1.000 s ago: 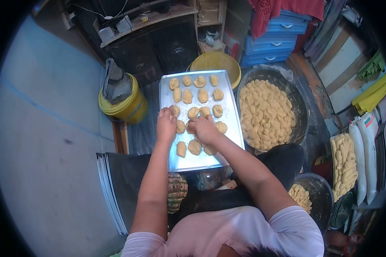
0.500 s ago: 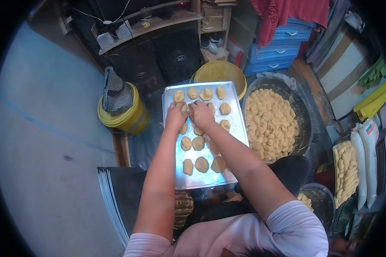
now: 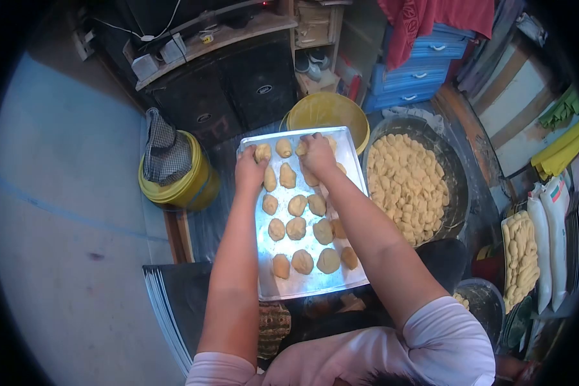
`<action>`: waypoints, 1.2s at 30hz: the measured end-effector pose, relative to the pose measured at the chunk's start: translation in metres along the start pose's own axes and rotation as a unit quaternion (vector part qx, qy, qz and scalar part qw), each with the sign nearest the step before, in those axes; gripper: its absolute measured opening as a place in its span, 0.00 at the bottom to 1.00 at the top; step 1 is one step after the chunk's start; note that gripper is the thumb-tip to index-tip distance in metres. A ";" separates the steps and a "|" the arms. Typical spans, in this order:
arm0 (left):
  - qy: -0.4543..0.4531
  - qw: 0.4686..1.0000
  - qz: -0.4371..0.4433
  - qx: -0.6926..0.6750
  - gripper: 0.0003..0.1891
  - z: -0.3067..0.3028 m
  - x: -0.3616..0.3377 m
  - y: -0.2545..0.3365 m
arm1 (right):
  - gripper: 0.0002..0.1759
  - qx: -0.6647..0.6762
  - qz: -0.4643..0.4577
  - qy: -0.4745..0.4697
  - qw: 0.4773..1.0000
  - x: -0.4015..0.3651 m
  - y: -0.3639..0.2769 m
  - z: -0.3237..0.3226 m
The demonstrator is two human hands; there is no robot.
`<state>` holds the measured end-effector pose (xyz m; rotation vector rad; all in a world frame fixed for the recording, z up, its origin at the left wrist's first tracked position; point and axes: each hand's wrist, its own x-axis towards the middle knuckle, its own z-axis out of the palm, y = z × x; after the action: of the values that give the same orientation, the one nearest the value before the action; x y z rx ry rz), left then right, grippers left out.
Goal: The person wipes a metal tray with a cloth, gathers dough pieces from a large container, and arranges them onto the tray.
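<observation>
A shiny metal tray (image 3: 270, 281) carries rows of lumpy yellow-tan dough pieces (image 3: 296, 228). At its far left corner my left hand (image 3: 249, 172) has thumb and fingers closed around a dough piece (image 3: 262, 152). My right hand (image 3: 320, 157) is at the far row too, its fingers curled at another dough piece (image 3: 301, 148), partly covering it. Between the two hands lies an untouched piece (image 3: 284, 148). My right forearm hides part of the tray's right side.
Right of the tray stands a large dark tub (image 3: 457, 193) heaped with dough pieces. A yellow bucket (image 3: 328, 110) sits behind the tray, and a lidded yellow bucket (image 3: 196, 167) at left. Another tray of dough (image 3: 521, 257) is at far right. Blue drawers (image 3: 408, 80) stand at the back.
Both hands have moved from the second row to the far row and spread farther apart. In the view, the tray's near edge sits slightly lower.
</observation>
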<state>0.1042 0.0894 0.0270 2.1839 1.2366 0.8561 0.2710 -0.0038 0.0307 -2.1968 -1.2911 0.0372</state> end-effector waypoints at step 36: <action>-0.147 0.942 0.189 0.237 0.26 0.050 -0.053 0.080 | 0.24 0.169 0.046 -0.008 0.985 -0.050 0.058 -0.037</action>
<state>0.1651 -0.0001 0.0312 2.8735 0.9583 0.3546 0.3018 -0.0819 0.0197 -1.9633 -1.1002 0.2896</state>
